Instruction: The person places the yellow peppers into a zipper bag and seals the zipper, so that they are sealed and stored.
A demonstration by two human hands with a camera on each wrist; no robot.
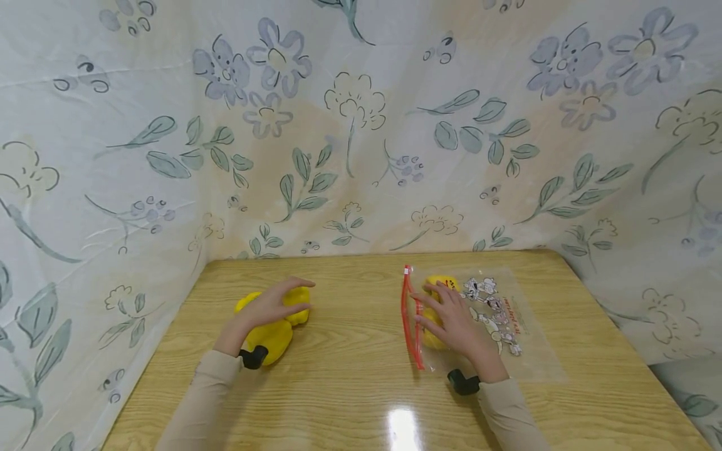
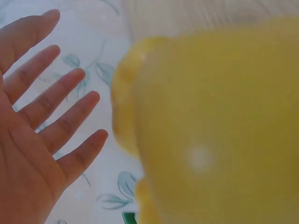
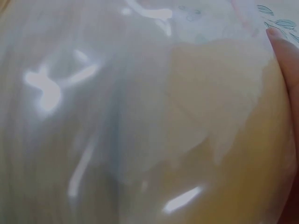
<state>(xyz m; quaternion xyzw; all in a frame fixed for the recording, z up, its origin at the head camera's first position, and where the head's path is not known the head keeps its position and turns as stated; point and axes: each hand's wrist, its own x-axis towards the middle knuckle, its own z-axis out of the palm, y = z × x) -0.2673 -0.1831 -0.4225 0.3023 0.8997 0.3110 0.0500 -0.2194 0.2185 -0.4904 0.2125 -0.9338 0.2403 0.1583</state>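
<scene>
My left hand [image 1: 269,310] hovers by a bulky yellow object [image 1: 272,341] at the left of the table, its fingers spread; the left wrist view shows the palm and straight fingers [image 2: 77,156] apart from the yellow surface [image 2: 224,121]. On the right lies a clear zip bag [image 1: 533,351] with a red zip edge and printed cartoon figures. Inside it is a yellow item [image 1: 442,283] with small dark print. Over the bag's left part is my right hand [image 1: 455,322], fingers spread and slightly bent; whether it presses the bag cannot be told.
The wood-grain table [image 1: 350,376] extends between the two yellow things. A floral cloth [image 1: 361,144] hangs behind the table and at both sides. Each wrist carries a small black camera.
</scene>
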